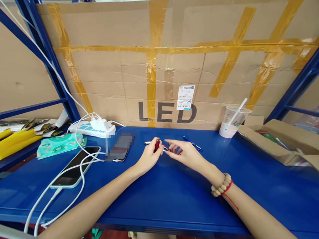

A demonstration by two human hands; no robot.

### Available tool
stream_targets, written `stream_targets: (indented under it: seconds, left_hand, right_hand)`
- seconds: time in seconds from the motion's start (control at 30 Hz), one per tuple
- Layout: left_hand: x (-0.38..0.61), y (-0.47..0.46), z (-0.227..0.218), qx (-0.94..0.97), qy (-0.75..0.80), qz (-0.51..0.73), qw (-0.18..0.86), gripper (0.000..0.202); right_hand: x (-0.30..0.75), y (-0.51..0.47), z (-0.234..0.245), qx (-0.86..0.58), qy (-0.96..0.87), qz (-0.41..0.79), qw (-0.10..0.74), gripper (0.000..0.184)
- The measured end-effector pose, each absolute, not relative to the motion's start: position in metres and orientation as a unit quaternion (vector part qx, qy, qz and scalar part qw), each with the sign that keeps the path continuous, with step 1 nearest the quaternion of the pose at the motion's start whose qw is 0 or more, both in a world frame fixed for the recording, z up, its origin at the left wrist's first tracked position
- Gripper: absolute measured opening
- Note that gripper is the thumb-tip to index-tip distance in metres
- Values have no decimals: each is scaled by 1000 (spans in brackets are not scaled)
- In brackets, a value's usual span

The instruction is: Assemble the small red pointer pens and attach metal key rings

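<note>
My left hand point(150, 155) is closed around a short, glossy red piece point(157, 145) that looks like part of a pen. Its lower end is hidden by my fingers. Just to the right, my right hand point(183, 153) has thumb and forefinger apart, curved towards the left hand. A slim red and silver piece point(167, 149) shows in the gap between the two hands; whether a finger touches it is unclear. A silver pen-like tip point(147, 142) sticks out behind my left hand. Behind my right hand lies a blue pen point(192, 143) on the blue table point(155, 201).
Left of my hands are a dark phone point(122, 148), a white-edged phone point(76, 168) on a looping white cable, a tissue pack point(59, 145) and a power strip point(91, 127). At right stand a plastic cup with a straw point(230, 123) and an open cardboard box point(283, 144).
</note>
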State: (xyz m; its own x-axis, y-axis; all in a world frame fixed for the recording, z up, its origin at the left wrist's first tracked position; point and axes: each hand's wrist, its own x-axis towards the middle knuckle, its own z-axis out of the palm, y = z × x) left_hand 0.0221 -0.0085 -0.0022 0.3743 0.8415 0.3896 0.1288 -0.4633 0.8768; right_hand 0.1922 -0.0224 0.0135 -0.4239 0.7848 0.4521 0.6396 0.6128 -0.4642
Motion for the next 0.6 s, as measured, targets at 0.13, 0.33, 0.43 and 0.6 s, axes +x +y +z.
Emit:
stream_targets:
  seconds: [0.13, 0.33, 0.43, 0.6]
  left_hand:
    - [20, -8, -3, 757, 340, 417, 372, 26]
    - [22, -7, -8, 731, 322, 402, 448, 31]
    - [21, -6, -8, 715, 301, 398, 489, 34]
    - [20, -10, -2, 700, 282, 381, 535, 36]
  right_hand:
    - [194, -25, 16, -389, -885, 25, 256, 26]
    - [192, -25, 10, -350, -912, -27, 214, 26]
    - [191, -24, 9, -348, -912, -35, 213, 26]
    - [194, -22, 12, -345, -907, -21, 242, 29]
